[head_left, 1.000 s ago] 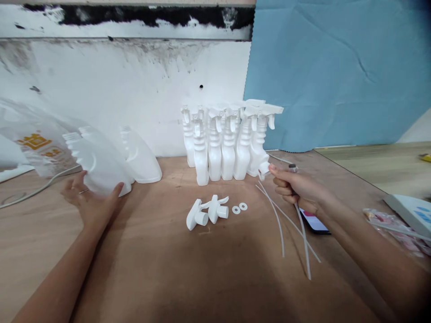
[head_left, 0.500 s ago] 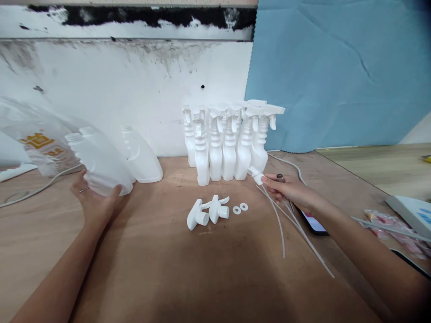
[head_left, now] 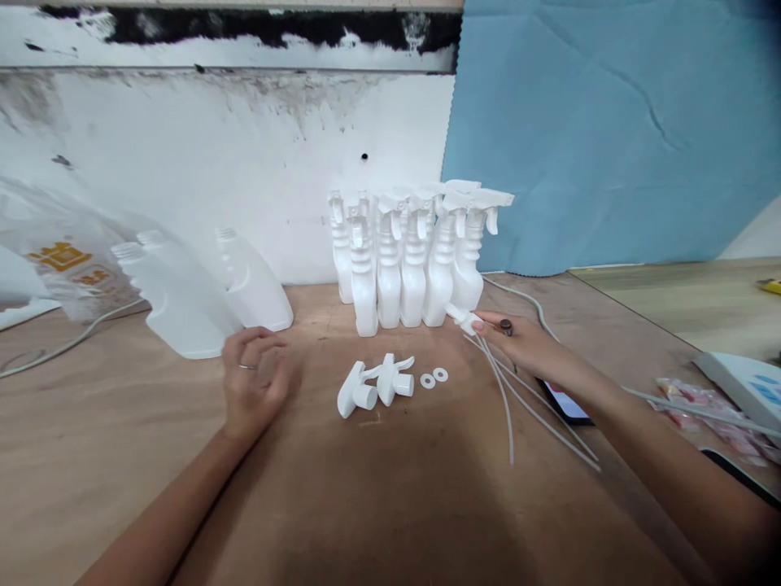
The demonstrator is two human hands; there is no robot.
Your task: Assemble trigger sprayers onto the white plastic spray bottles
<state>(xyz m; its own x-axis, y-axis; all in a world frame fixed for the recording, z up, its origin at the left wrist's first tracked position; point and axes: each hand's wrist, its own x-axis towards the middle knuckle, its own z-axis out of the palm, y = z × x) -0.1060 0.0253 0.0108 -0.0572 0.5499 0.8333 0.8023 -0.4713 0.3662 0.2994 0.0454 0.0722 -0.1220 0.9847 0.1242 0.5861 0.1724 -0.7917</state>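
My left hand (head_left: 253,378), a ring on one finger, hovers over the table with fingers loosely curled and apart, nothing in them, right of the open-necked white bottles (head_left: 183,305). My right hand (head_left: 509,338) grips a white spray head (head_left: 464,319), near the standing bottles with spray tops (head_left: 413,285). Thin clear tubes (head_left: 509,407) trail below that hand. Two loose spray heads (head_left: 355,392) (head_left: 394,380) lie at the table's middle, with two white washers (head_left: 428,381) (head_left: 440,374) beside them.
A phone (head_left: 569,404) lies under my right forearm. Farther right are small pink packets (head_left: 711,407) and a white device (head_left: 741,382). A clear plastic bag (head_left: 79,273) and a cable (head_left: 91,330) are at the left. Behind hangs a blue cloth (head_left: 598,138).
My left hand has let go of the open-necked bottle at the left and moved right. My right hand still holds the spray head, almost in the same place.
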